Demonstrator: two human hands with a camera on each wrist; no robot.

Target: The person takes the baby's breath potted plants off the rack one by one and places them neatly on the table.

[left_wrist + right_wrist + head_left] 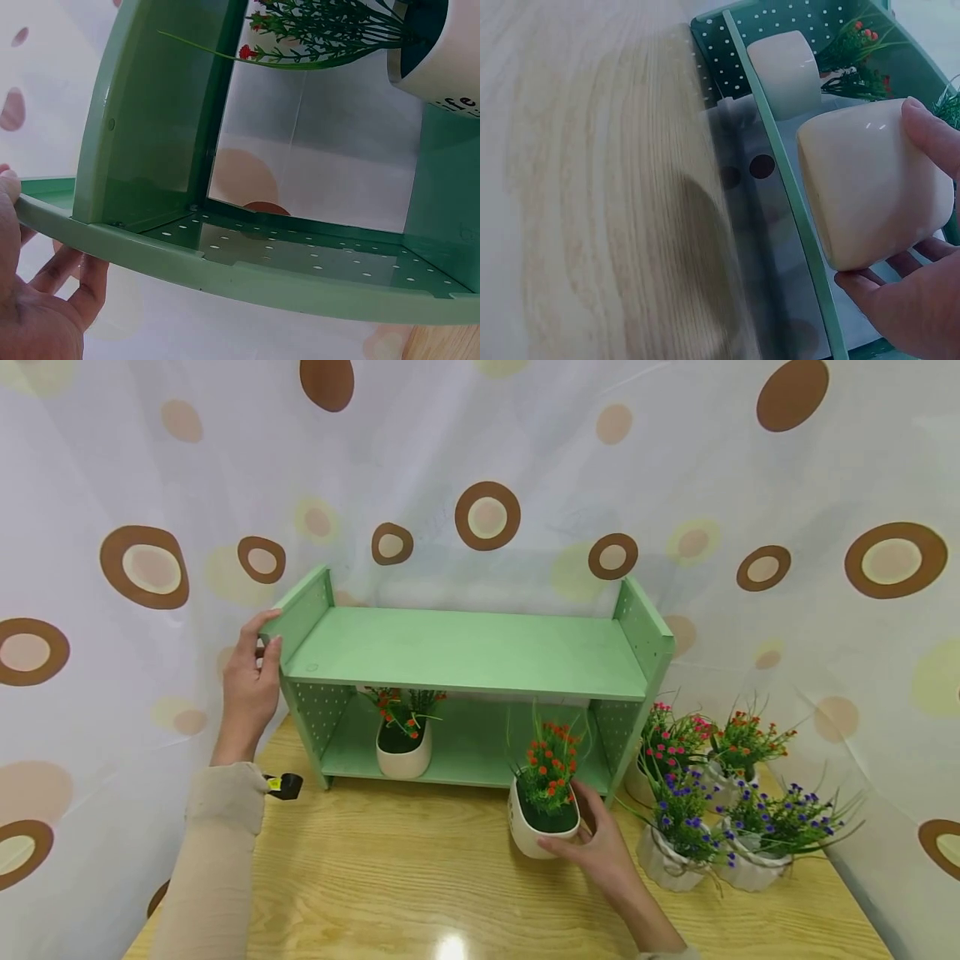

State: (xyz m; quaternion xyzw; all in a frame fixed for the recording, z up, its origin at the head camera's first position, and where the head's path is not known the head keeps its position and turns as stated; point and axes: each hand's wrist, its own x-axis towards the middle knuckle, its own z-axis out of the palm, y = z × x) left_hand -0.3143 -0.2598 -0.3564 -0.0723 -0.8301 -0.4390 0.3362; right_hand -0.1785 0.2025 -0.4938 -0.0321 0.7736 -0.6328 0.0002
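A green two-tier shelf (465, 647) stands on the wooden table. My left hand (252, 681) grips the upper front edge of its left side panel; in the left wrist view, the fingers (91, 289) bend around that edge. My right hand (600, 852) holds a white oval pot (534, 843) with orange-red artificial flowers, thumb on the near side and fingers around the far right. The right wrist view shows this pot (877, 180) raised off the table, in front of the shelf. Another white pot (405, 763) with red-orange flowers sits at the left of the lower tier.
Several potted flowers stand right of the shelf: pink (663, 743), red (738, 752) and purple ones in white pots (667, 864). A small black item with a yellow label (285, 786) lies by the left sleeve. A dotted curtain (420, 460) hangs behind.
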